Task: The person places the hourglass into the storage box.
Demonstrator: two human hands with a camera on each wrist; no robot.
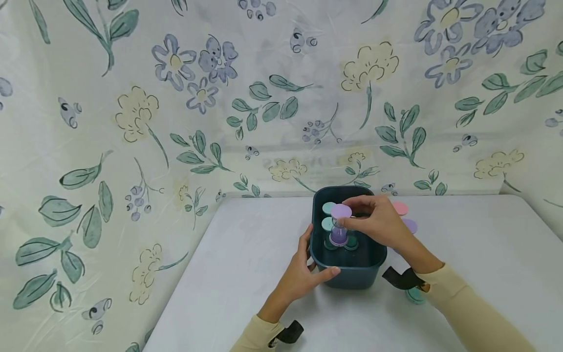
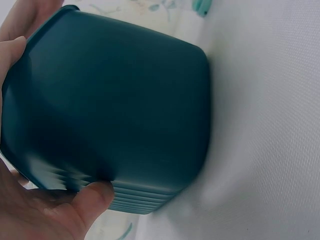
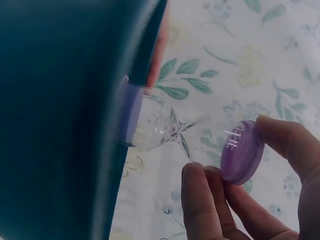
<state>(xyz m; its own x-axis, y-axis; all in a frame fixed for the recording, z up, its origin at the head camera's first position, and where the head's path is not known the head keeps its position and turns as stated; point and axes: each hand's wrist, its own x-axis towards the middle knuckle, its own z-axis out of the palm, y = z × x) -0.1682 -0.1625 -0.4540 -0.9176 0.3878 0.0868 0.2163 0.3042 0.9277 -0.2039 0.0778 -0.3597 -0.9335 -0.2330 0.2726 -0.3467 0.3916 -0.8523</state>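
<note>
An hourglass (image 1: 339, 232) with purple end caps and purple sand stands upright over the bin in the head view. My right hand (image 1: 376, 217) pinches it near its top cap (image 3: 243, 152), thumb on one side and fingertips on the other. In the right wrist view its clear glass waist shows, and the bin's wall partly hides the lower end. My left hand (image 1: 301, 271) holds the dark teal bin (image 1: 352, 278) at its near left corner, fingers along the left side and thumb across the front. Hourglasses with mint caps (image 1: 327, 224) stand inside the bin, beside the purple one.
Right of the bin, partly behind my right arm, are a pink cap (image 1: 400, 209) and another purple cap (image 1: 410, 226). A green-capped piece (image 1: 415, 295) lies under my right wrist. The white table (image 1: 246, 244) meets a flower-patterned cloth (image 1: 264, 137) at the back.
</note>
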